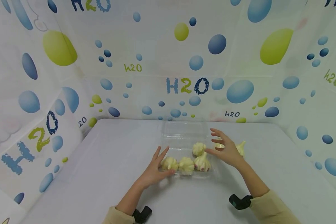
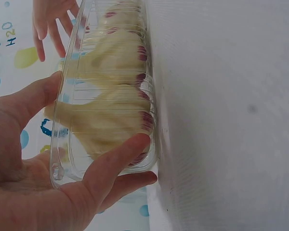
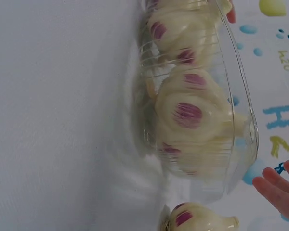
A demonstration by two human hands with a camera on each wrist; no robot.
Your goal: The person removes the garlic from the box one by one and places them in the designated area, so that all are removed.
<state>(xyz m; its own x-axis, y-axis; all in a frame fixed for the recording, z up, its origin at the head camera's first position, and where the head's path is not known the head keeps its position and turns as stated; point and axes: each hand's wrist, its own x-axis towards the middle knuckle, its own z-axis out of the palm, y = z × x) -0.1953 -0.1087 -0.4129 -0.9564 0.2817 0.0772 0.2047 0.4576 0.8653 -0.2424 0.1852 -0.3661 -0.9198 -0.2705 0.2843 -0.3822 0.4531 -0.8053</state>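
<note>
A clear plastic box (image 1: 182, 173) stands on the table with several garlic bulbs (image 1: 186, 165) inside, mostly along its front. Its hinged lid (image 1: 184, 129) lies back, away from me. My left hand (image 1: 154, 172) holds the box's left end, thumb at the front wall, other fingers along the side; the left wrist view shows this hand (image 2: 62, 168) around the corner. At the box's right side my right hand (image 1: 225, 149) hovers with spread, relaxed fingers, holding nothing. Two loose garlic bulbs lie right of the box: one (image 1: 219, 144) partly hidden by that hand, another (image 1: 241, 148) beyond it.
White cloth covers the table (image 1: 123, 149). A patterned curtain (image 1: 154, 46) hangs behind it and at both sides. Black wrist cameras (image 1: 239, 202) sit at both sleeve cuffs, just over the tabletop.
</note>
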